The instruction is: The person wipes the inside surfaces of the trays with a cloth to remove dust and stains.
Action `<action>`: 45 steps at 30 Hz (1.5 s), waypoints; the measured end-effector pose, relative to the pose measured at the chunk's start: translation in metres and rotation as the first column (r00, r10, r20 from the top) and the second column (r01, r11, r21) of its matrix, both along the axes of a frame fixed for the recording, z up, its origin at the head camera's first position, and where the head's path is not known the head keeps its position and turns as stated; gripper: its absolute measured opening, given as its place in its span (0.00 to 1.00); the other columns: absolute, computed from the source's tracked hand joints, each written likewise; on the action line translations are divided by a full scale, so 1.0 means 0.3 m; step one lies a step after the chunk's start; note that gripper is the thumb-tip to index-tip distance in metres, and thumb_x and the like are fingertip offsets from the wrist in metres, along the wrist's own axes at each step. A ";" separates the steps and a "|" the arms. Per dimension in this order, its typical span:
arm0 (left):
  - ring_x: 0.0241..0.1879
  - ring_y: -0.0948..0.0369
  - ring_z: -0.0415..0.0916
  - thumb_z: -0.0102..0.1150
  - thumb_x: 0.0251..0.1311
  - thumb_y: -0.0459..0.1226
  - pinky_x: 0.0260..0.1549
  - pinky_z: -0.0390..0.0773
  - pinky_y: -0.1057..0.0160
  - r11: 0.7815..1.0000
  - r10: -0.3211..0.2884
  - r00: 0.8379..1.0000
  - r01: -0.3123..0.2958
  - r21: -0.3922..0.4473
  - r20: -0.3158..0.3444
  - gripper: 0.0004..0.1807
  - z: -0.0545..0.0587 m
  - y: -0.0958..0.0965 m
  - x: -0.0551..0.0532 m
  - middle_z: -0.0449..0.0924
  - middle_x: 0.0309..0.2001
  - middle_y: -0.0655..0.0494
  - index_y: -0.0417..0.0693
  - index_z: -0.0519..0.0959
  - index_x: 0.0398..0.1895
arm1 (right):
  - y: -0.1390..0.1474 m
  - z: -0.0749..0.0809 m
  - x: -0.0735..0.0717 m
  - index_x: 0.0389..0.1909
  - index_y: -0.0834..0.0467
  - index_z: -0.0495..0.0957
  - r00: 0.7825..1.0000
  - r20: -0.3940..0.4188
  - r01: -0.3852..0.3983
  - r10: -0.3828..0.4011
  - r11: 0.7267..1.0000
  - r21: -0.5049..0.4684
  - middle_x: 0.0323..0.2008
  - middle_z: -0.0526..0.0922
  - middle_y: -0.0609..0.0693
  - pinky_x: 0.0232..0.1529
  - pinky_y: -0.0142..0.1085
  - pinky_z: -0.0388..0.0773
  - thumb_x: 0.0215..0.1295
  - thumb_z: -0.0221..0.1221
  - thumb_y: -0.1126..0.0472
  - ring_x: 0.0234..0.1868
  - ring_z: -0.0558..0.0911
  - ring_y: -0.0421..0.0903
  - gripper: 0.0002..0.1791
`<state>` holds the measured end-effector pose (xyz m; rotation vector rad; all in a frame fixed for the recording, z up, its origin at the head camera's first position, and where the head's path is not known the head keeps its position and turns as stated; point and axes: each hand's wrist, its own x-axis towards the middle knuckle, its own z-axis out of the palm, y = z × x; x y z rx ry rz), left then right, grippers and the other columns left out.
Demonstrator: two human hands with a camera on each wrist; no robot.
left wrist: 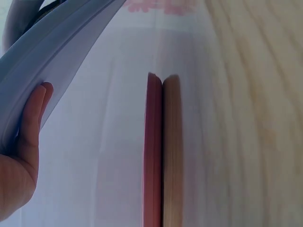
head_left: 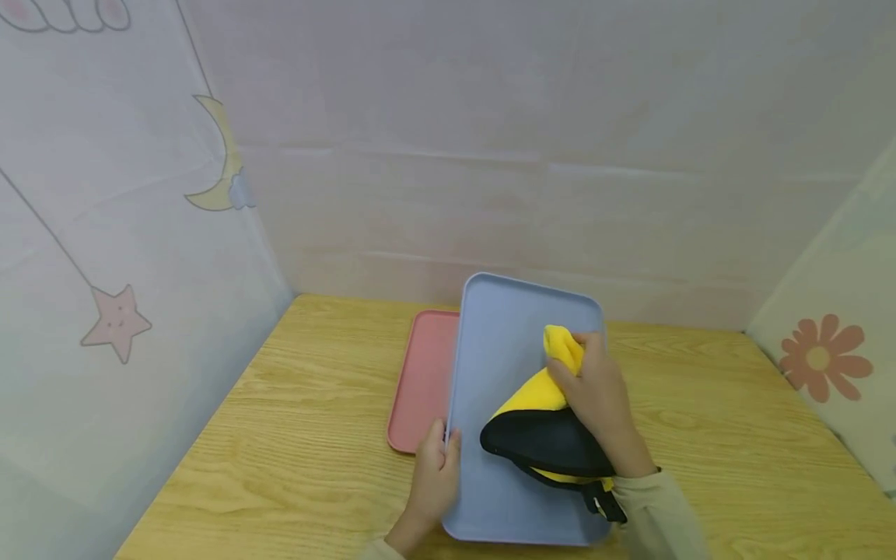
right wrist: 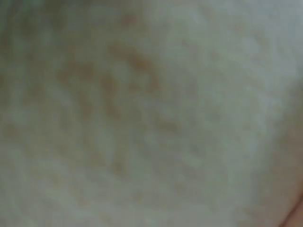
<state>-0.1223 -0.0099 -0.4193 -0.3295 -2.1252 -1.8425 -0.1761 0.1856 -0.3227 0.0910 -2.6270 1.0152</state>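
Observation:
A light blue tray (head_left: pixel 497 342) is held raised and tilted, partly covering a pink tray (head_left: pixel 423 381) lying on the table. My left hand (head_left: pixel 435 474) grips the blue tray by its left edge; in the left wrist view fingers (left wrist: pixel 33 113) press against its underside. Over the blue tray, my right hand (head_left: pixel 598 389) pinches the yellow upper part of a soft yellow-and-black fabric item (head_left: pixel 546 439). A black strap (head_left: pixel 609 505) hangs from the item's lower right. Whether the item touches the tray I cannot tell. The right wrist view shows only a blurred pale surface.
The wooden table (head_left: pixel 315 404) stretches out on both sides of the trays. A pale printed backdrop (head_left: pixel 448 194) rises behind and beside it. Alongside the pink tray's edge in the left wrist view runs a tan strip (left wrist: pixel 173 156), object or reflection I cannot tell.

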 end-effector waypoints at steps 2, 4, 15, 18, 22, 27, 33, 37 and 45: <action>0.21 0.67 0.61 0.43 0.61 0.24 0.19 0.67 0.69 1.000 -0.004 1.000 0.004 -0.025 -0.021 0.03 0.017 0.014 0.014 0.61 0.20 0.58 0.34 0.68 0.32 | -0.015 0.004 0.000 0.50 0.69 0.61 0.999 -0.031 -0.006 0.006 1.000 0.008 0.24 0.70 0.58 0.19 0.35 0.65 0.57 0.55 0.58 0.20 0.67 0.48 0.25; 0.22 0.67 0.61 0.44 0.60 0.22 0.20 0.66 0.69 0.999 -0.008 0.997 0.005 -0.042 -0.071 0.04 0.032 0.026 0.028 0.63 0.21 0.57 0.35 0.68 0.31 | -0.028 0.010 0.002 0.49 0.68 0.62 0.998 -0.056 -0.008 0.009 1.000 0.013 0.25 0.70 0.57 0.19 0.35 0.65 0.57 0.55 0.57 0.20 0.67 0.48 0.24; 0.47 0.59 0.70 0.45 0.59 0.23 0.43 0.72 0.60 0.992 -0.090 0.957 0.063 -0.107 -0.275 0.12 0.000 0.064 0.039 0.76 0.45 0.44 0.34 0.69 0.46 | -0.065 0.036 -0.001 0.46 0.67 0.69 0.968 -0.248 -0.026 0.032 0.999 0.027 0.32 0.73 0.58 0.22 0.38 0.64 0.54 0.57 0.59 0.23 0.67 0.49 0.21; 0.49 0.59 0.69 0.45 0.59 0.22 0.44 0.72 0.59 0.991 -0.098 0.956 0.068 -0.115 -0.278 0.13 0.006 0.070 0.047 0.75 0.46 0.44 0.34 0.68 0.47 | -0.069 0.042 -0.002 0.46 0.68 0.70 0.959 -0.280 -0.032 0.041 0.999 0.034 0.33 0.73 0.59 0.22 0.39 0.64 0.53 0.58 0.60 0.24 0.67 0.50 0.21; 0.42 0.64 0.70 0.45 0.58 0.22 0.38 0.73 0.63 0.989 -0.092 0.956 0.056 -0.136 -0.279 0.12 0.005 0.075 0.055 0.76 0.41 0.46 0.35 0.68 0.45 | -0.070 0.049 -0.002 0.45 0.68 0.71 0.944 -0.327 -0.036 0.048 0.998 0.044 0.32 0.73 0.60 0.23 0.40 0.64 0.52 0.58 0.61 0.24 0.67 0.51 0.20; 0.25 0.69 0.63 0.47 0.58 0.23 0.24 0.68 0.72 0.984 -0.112 0.953 0.068 -0.162 -0.283 0.08 -0.009 0.083 0.061 0.65 0.23 0.60 0.36 0.69 0.40 | -0.066 0.056 -0.003 0.44 0.69 0.72 0.928 -0.369 -0.045 0.059 0.998 0.047 0.33 0.73 0.61 0.24 0.41 0.64 0.52 0.58 0.62 0.25 0.67 0.51 0.20; 0.24 0.69 0.61 0.46 0.59 0.25 0.23 0.66 0.72 0.978 -0.135 0.959 0.088 -0.189 -0.249 0.07 -0.004 0.082 0.069 0.58 0.22 0.64 0.35 0.68 0.41 | -0.061 0.063 -0.001 0.45 0.70 0.72 0.930 -0.364 -0.042 0.057 0.998 0.048 0.34 0.74 0.63 0.24 0.42 0.65 0.52 0.58 0.63 0.25 0.68 0.52 0.20; 0.25 0.69 0.63 0.46 0.60 0.25 0.25 0.67 0.72 0.969 -0.165 0.956 0.112 -0.220 -0.243 0.10 0.002 0.078 0.075 0.62 0.23 0.62 0.32 0.68 0.44 | -0.057 0.069 0.001 0.45 0.69 0.72 0.930 -0.365 -0.032 0.048 0.998 0.048 0.35 0.74 0.64 0.24 0.42 0.65 0.52 0.58 0.63 0.25 0.68 0.53 0.20; 0.17 0.75 0.51 0.44 0.61 0.26 0.13 0.57 0.78 0.957 -0.249 0.947 0.208 -0.204 -0.203 0.03 0.010 0.074 0.080 0.52 0.19 0.66 0.35 0.66 0.37 | -0.045 0.077 -0.004 0.45 0.69 0.73 0.925 -0.379 -0.005 0.020 0.999 0.042 0.35 0.74 0.63 0.24 0.42 0.64 0.53 0.57 0.63 0.25 0.68 0.53 0.19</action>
